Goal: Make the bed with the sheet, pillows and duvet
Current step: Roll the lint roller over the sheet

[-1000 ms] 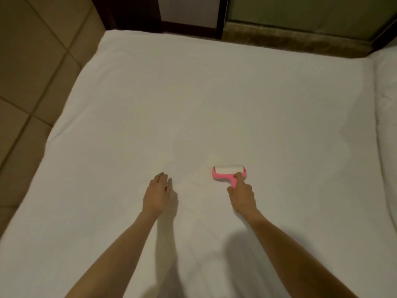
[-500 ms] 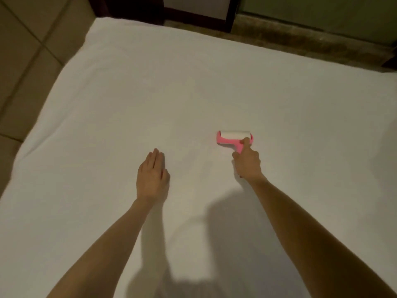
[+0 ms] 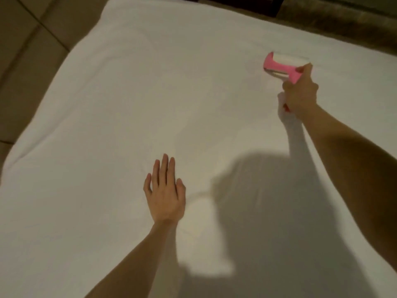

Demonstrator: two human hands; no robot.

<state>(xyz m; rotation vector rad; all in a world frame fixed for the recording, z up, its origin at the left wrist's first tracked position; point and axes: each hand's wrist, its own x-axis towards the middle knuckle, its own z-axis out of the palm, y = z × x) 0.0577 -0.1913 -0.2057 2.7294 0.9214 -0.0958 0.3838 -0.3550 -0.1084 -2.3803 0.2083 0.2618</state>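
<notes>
The white sheet (image 3: 129, 93) lies spread flat over the bed, reaching the left edge beside the tiled floor (image 3: 25, 39). The left hand (image 3: 164, 194) rests flat on it in the near middle, fingers straight and close together, probably to hold the cloth taut. At the far right, the right hand (image 3: 299, 95) grips the handle of a pink lint roller (image 3: 279, 65). Its roll seems to touch the sheet, though blur leaves that unsure.

The bed (image 3: 32, 136) is covered by a white sheet (image 3: 171, 93) (smooth, only faintly creased). The left hand (image 3: 165, 196) is laid flat on it, and a pink lint roller (image 3: 281, 67), gripped by the right hand (image 3: 300, 93), is held against it farther off.
</notes>
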